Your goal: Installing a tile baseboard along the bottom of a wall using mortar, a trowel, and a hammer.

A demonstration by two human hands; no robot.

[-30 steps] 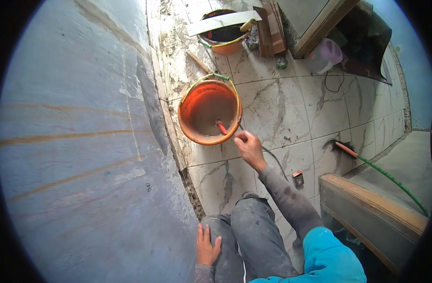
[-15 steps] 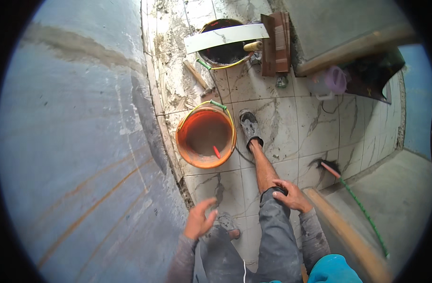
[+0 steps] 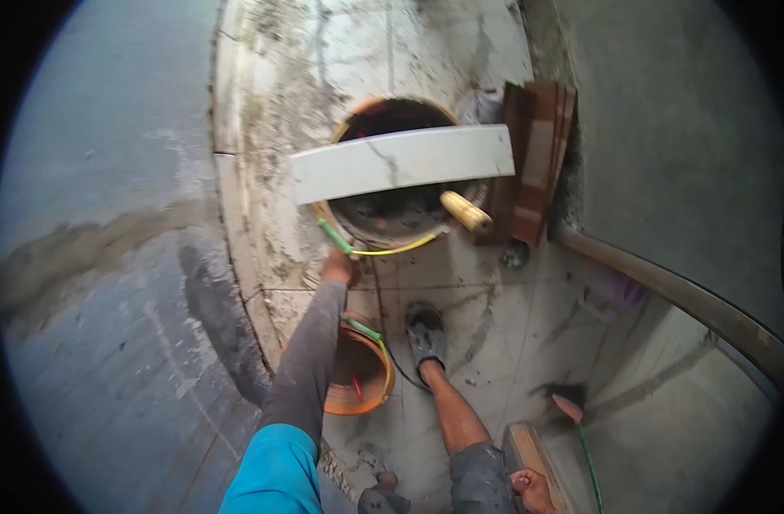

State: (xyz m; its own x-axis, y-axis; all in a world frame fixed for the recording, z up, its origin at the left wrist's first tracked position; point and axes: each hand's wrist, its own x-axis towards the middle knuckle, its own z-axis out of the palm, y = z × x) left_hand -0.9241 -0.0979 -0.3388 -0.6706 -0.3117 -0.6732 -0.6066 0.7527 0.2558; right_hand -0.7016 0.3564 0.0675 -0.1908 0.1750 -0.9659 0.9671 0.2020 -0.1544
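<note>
"Marbled floor tiles (image 3: 447, 274) run along that blue-grey wall (image 3: 92, 343). Count what's standing on them?"

"Two buckets. One white tile strip (image 3: 400, 161) spans the far bucket (image 3: 364, 106), and one yellowish handle (image 3: 466, 212) leans at its rim. The near bucket (image 3: 368, 355) has one red handle (image 3: 357, 388) inside; the left sleeve (image 3: 302, 368) covers part of it."

"What's the person gripping?"

"Left hand (image 3: 338, 267) is right by the far bucket's green grip (image 3: 334, 236), fingers hidden; I can't tell if it's holding anything. Right hand (image 3: 533, 490) is beside the knee (image 3: 480, 480), fingers curled, grip unclear."

"Those brown slats (image 3: 542, 163)?"

"Overlapping, too blurred to count. One purple jug (image 3: 627, 291) is smeared too."
</note>
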